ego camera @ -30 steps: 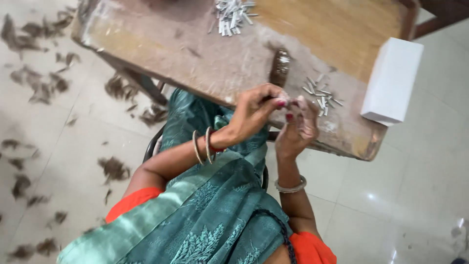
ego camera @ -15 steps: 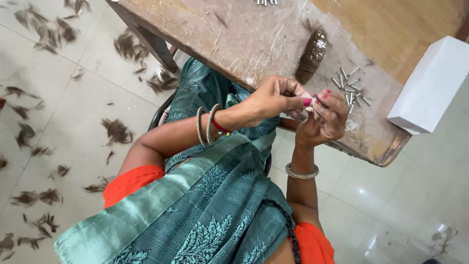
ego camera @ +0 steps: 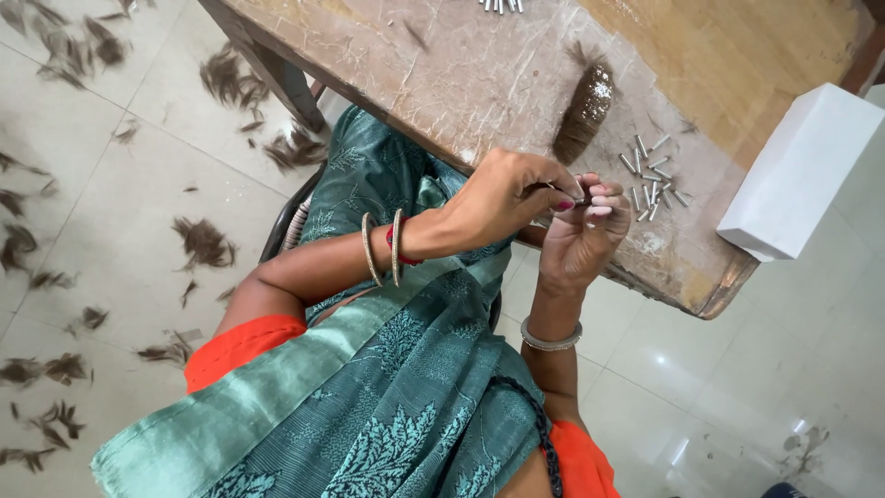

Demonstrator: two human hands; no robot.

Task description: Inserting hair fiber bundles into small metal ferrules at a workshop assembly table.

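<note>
Fingers [ego camera: 562, 192] of both hands now pinch a small dark hair tuft together at the table [ego camera: 387, 83] edge, nearer the metal tubes [ego camera: 650, 175] than before

Both hands [ego camera: 553, 207] pinch something tiny beside metal pins [ego camera: 651, 175]

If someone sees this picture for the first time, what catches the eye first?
First, the two hands meeting at the table edge: the left hand and right hand pinch something small between their fingers. Just beyond lie a dark hair bundle and small metal tubes on the worn table. Hair tufts litter the floor.
</note>
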